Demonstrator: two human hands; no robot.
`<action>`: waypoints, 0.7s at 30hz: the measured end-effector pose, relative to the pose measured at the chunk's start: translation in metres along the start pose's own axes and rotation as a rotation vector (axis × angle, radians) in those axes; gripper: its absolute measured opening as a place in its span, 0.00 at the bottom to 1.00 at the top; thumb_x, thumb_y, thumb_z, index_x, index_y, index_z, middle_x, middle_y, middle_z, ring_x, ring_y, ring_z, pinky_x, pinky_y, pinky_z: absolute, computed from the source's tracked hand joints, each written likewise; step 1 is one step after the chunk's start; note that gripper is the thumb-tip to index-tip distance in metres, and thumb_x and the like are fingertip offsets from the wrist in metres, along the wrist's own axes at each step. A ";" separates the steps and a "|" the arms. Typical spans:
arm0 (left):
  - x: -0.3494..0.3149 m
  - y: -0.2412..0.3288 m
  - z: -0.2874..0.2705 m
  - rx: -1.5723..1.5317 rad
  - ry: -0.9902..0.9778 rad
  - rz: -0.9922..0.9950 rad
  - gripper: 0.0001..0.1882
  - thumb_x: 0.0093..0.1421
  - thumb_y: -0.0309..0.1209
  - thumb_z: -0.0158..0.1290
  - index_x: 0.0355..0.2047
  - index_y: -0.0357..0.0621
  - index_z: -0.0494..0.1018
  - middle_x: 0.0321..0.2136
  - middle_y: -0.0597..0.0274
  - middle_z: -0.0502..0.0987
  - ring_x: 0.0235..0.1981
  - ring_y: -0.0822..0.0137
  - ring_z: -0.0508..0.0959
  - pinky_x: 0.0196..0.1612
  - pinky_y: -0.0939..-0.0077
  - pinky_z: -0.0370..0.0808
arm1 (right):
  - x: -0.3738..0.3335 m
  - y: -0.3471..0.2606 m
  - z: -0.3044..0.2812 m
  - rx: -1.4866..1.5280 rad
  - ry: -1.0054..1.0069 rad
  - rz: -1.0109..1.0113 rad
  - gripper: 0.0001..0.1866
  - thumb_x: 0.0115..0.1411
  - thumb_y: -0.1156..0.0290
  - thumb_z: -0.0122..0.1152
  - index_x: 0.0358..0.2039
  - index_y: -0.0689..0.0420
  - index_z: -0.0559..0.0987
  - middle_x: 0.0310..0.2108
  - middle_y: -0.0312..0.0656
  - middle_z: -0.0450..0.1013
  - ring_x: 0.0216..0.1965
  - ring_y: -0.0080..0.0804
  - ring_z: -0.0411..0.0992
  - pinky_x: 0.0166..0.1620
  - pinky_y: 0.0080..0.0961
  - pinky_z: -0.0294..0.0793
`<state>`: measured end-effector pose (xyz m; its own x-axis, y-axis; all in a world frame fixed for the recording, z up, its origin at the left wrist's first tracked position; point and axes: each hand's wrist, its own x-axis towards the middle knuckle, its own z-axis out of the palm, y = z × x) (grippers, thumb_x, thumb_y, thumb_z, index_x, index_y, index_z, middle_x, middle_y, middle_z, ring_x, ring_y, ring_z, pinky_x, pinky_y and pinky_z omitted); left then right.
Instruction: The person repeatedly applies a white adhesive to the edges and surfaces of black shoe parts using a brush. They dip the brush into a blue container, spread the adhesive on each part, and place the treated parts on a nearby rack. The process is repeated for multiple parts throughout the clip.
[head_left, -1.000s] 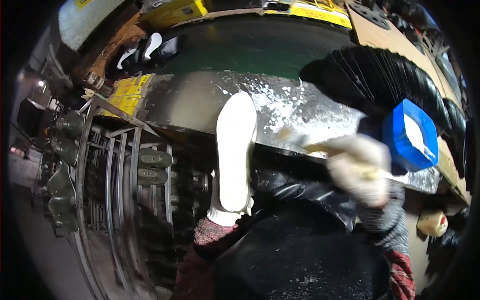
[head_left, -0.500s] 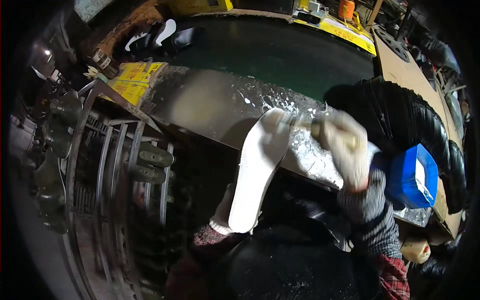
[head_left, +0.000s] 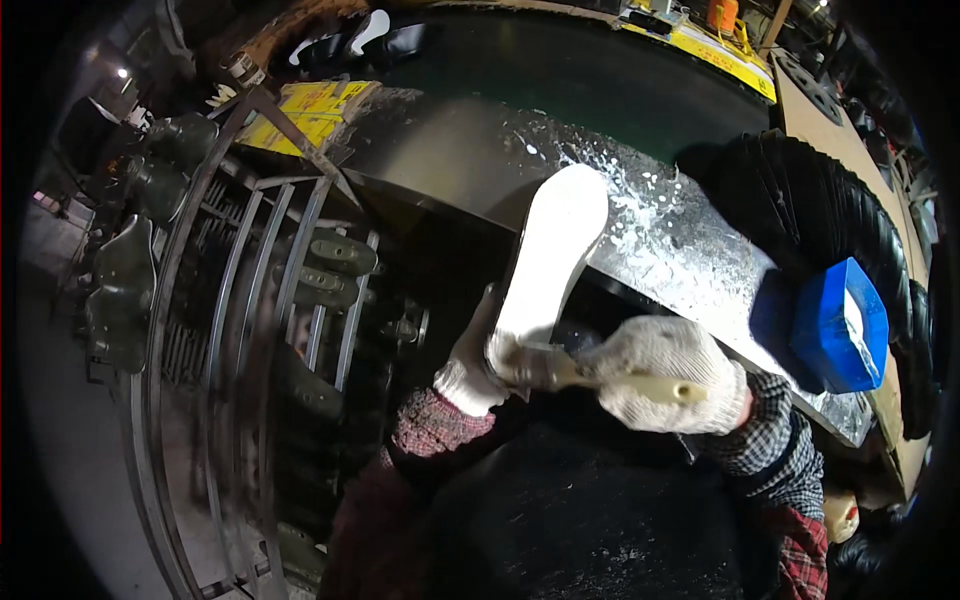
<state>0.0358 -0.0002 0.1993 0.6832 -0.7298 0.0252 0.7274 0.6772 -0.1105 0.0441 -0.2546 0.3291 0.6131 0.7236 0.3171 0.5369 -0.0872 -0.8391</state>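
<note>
A sole-shaped piece (head_left: 560, 235), its upward face bright white, slants from near my body toward the table edge. My left hand (head_left: 466, 372), in a pale knit glove, is closed around its near, narrower end; the fingers beneath are hidden. My gloved right hand (head_left: 660, 370) grips the pale handle of a flat paintbrush (head_left: 548, 367). The bristles lie across the near end of the white face, beside my left hand. To the right stands a blue container (head_left: 815, 325) with white stuff inside it.
The dark table (head_left: 470, 165) bears white splashes. Black curved pieces (head_left: 800, 205) are stacked at its right. Left of me is a metal rack (head_left: 235, 290) holding dark shoe forms (head_left: 345, 253). A yellow sheet (head_left: 310, 110) covers the table's left corner. White-faced pieces (head_left: 370, 33) lie far off.
The brush in my right hand has gone from the far, wide end of the white piece down to its near end. The whole view has shifted slightly.
</note>
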 end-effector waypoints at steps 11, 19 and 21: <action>-0.007 0.007 -0.026 0.185 0.101 0.086 0.36 0.71 0.58 0.34 0.63 0.40 0.64 0.50 0.44 0.77 0.49 0.46 0.79 0.42 0.46 0.82 | -0.007 0.019 0.001 0.228 0.065 0.170 0.13 0.62 0.66 0.65 0.43 0.62 0.81 0.40 0.48 0.80 0.41 0.36 0.78 0.46 0.31 0.78; -0.010 0.013 -0.024 -0.063 0.182 0.217 0.28 0.71 0.52 0.40 0.60 0.44 0.68 0.49 0.53 0.79 0.47 0.54 0.81 0.47 0.55 0.81 | 0.015 0.060 -0.036 -0.588 0.251 0.028 0.17 0.57 0.79 0.66 0.48 0.58 0.79 0.36 0.44 0.75 0.36 0.38 0.76 0.40 0.31 0.77; -0.004 0.036 0.000 -0.036 0.359 0.292 0.31 0.70 0.57 0.38 0.58 0.47 0.70 0.39 0.48 0.81 0.31 0.44 0.81 0.28 0.52 0.80 | 0.021 0.046 -0.023 -0.594 0.270 -0.043 0.17 0.53 0.79 0.68 0.46 0.58 0.81 0.34 0.44 0.74 0.33 0.38 0.75 0.37 0.31 0.75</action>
<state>0.0587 0.0269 0.1948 0.7892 -0.4999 -0.3568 0.5011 0.8600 -0.0966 0.0956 -0.2594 0.3072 0.6666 0.5444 0.5093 0.7454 -0.4815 -0.4609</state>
